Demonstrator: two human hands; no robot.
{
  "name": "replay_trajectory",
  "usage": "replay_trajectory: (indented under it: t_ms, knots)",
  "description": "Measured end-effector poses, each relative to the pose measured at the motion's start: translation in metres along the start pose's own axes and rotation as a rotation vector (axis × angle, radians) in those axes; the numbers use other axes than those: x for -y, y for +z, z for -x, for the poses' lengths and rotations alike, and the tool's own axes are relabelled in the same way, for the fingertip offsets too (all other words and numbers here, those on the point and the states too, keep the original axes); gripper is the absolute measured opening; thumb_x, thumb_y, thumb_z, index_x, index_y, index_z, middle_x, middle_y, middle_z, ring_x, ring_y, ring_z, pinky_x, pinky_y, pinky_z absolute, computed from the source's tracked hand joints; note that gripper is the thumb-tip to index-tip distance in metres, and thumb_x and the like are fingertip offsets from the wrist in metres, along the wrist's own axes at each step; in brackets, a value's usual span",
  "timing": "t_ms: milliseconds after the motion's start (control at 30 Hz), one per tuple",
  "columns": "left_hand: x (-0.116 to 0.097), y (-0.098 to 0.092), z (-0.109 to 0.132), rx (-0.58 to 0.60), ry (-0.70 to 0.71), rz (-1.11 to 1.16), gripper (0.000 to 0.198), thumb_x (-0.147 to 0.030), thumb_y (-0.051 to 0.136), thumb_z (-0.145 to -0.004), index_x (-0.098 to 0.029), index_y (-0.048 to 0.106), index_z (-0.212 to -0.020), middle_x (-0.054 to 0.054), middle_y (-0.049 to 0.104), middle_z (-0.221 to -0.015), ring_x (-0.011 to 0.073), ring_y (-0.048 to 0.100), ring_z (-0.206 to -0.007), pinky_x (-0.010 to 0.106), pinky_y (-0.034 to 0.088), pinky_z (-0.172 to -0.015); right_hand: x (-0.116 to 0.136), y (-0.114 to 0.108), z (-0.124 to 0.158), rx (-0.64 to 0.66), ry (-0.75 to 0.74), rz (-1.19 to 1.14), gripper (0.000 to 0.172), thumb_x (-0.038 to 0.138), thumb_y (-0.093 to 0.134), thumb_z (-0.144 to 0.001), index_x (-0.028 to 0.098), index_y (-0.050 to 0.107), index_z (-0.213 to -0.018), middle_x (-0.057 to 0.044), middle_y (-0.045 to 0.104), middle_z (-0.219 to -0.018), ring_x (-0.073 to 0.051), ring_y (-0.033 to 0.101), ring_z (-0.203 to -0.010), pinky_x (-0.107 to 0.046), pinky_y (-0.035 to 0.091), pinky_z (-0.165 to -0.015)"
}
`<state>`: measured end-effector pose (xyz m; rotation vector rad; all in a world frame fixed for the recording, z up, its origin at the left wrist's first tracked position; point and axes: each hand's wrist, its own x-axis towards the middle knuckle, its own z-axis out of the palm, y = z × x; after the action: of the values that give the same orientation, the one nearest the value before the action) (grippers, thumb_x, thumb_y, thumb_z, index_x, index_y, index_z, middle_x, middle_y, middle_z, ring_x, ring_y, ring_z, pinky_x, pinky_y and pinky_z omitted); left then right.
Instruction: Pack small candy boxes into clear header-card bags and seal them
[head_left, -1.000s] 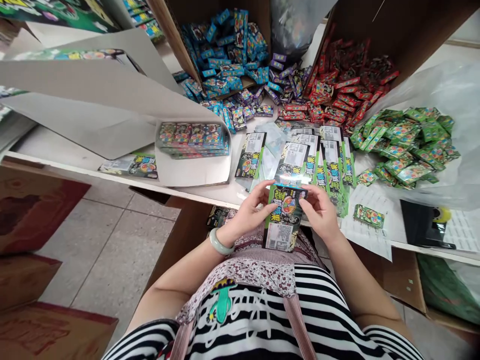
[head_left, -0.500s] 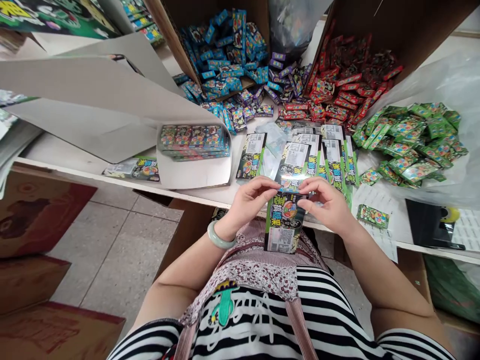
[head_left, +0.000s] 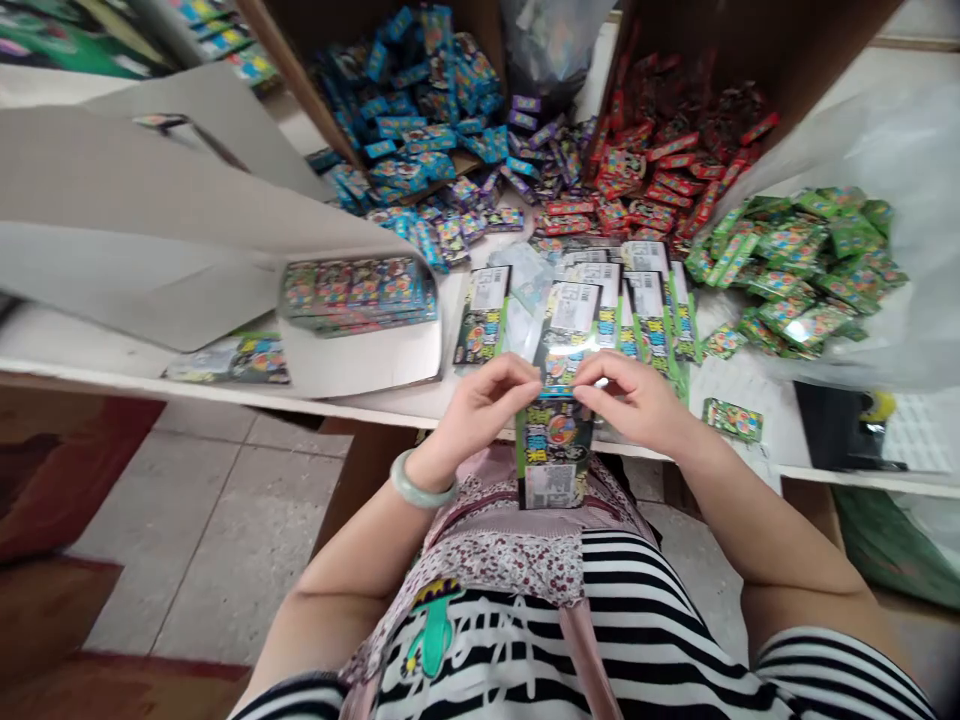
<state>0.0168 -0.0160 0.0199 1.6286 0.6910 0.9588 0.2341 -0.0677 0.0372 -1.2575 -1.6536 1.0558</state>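
Note:
Both hands meet at the table's front edge on a black printed candy packet [head_left: 553, 450], which hangs down over my apron. My left hand [head_left: 491, 400] pinches its upper left corner between thumb and fingers. At the upper right corner my right hand [head_left: 626, 400] does the same. A thin blue strip shows along the packet's top between my fingertips. Just behind lie more black and green printed packets [head_left: 646, 300], overlapping on the table. One packet [head_left: 484, 315] lies apart to their left, beside some clear plastic [head_left: 525, 280].
Loose blue packs [head_left: 431, 140] and red packs [head_left: 667, 180] spill from cardboard boxes at the back, purple packs [head_left: 465, 230] between them. Green packs [head_left: 810, 265] sit in a clear bag at right. A white carton [head_left: 367, 360] holding stacked packs stands left. A tape dispenser [head_left: 840, 430] is far right.
The view has shifted a little, so the table's things sit further left. Both hands still pinch the packet at its top corners, with little other movement.

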Motion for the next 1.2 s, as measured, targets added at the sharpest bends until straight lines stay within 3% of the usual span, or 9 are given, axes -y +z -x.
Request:
replay_trajectory:
  t_ms: [133,367,600,733,833,933,1000,1100,1200]
  knots:
    - [0.008,-0.009,0.009,0.050,0.064,-0.071,0.010,-0.032,0.071,-0.090,-0.023,0.072,-0.094,0.004,0.072,-0.094,0.0175,0.068,-0.090,0.031,0.056,-0.080,-0.005,0.006,0.011,-0.049,-0.122,0.036,0.009,0.030,0.064,-0.092,0.023,0.065,-0.098,-0.006,0.066,-0.105,-0.021,0.062,-0.104,-0.029,0.054,-0.069]
    - [0.014,-0.003,0.005,0.020,0.115,-0.112,0.013,-0.021,0.074,-0.086,-0.030,0.073,-0.095,0.001,0.073,-0.093,0.0187,0.069,-0.089,0.031,0.058,-0.069,-0.003,0.002,0.002,-0.049,0.115,-0.114,0.012,0.031,0.061,-0.094,0.022,0.056,-0.087,-0.001,0.064,-0.091,-0.015,0.061,-0.079,-0.029,0.053,-0.071]
    - [0.013,0.006,0.011,0.021,0.035,-0.071,0.012,-0.030,0.073,-0.088,-0.023,0.069,-0.096,0.003,0.070,-0.091,0.0141,0.068,-0.083,0.026,0.056,-0.072,-0.006,-0.015,0.013,0.067,-0.221,0.144,0.007,0.027,0.062,-0.094,0.023,0.062,-0.089,-0.005,0.066,-0.099,-0.023,0.062,-0.099,-0.037,0.050,-0.086]
    - [0.015,0.015,0.010,0.035,-0.013,-0.087,0.023,-0.038,0.069,-0.091,-0.022,0.069,-0.107,0.006,0.071,-0.099,0.0160,0.067,-0.088,0.028,0.055,-0.077,-0.016,-0.003,0.018,-0.046,-0.238,0.130,0.005,0.021,0.063,-0.093,0.024,0.063,-0.089,-0.005,0.066,-0.098,-0.022,0.064,-0.097,-0.038,0.051,-0.086]
    - [0.016,0.017,0.008,0.030,0.032,-0.099,0.020,-0.040,0.068,-0.092,-0.022,0.072,-0.099,0.006,0.072,-0.094,0.0171,0.067,-0.089,0.030,0.054,-0.080,-0.022,0.000,0.026,-0.101,-0.185,0.062,0.010,0.024,0.064,-0.093,0.026,0.068,-0.101,-0.006,0.069,-0.110,-0.023,0.064,-0.109,-0.041,0.052,-0.095]
    - [0.020,0.010,0.008,-0.032,0.038,-0.117,0.016,-0.038,0.070,-0.091,-0.023,0.073,-0.095,0.003,0.072,-0.091,0.0170,0.067,-0.088,0.031,0.054,-0.081,-0.044,-0.029,0.047,-0.220,-0.016,-0.004,0.028,0.032,0.064,-0.092,0.028,0.067,-0.119,-0.006,0.067,-0.126,-0.023,0.063,-0.117,-0.040,0.053,-0.097]
    - [0.029,0.002,0.009,-0.073,0.032,-0.134,0.011,-0.035,0.073,-0.089,-0.025,0.074,-0.094,0.001,0.073,-0.090,0.0169,0.067,-0.088,0.030,0.054,-0.079,-0.070,-0.067,0.071,-0.444,0.146,0.084,0.027,0.034,0.063,-0.091,0.024,0.069,-0.115,-0.006,0.071,-0.115,-0.023,0.067,-0.105,-0.040,0.055,-0.091]
    - [0.047,-0.005,0.007,-0.194,0.001,-0.162,0.012,-0.029,0.078,-0.083,-0.026,0.075,-0.094,-0.002,0.074,-0.089,0.0150,0.066,-0.080,0.027,0.054,-0.069,-0.107,-0.127,0.113,-0.733,0.434,0.493,0.021,0.023,0.057,-0.087,0.016,0.072,-0.100,-0.011,0.072,-0.102,-0.026,0.067,-0.094,-0.044,0.054,-0.090]
    - [0.058,-0.002,0.004,-0.315,-0.034,-0.188,0.019,-0.025,0.083,-0.075,-0.027,0.075,-0.092,-0.003,0.074,-0.085,0.0141,0.065,-0.073,0.024,0.052,-0.059,-0.132,-0.161,0.137,-0.739,0.621,0.775,0.028,0.014,0.051,-0.086,0.011,0.074,-0.102,-0.017,0.070,-0.109,-0.031,0.064,-0.103,-0.046,0.049,-0.099]
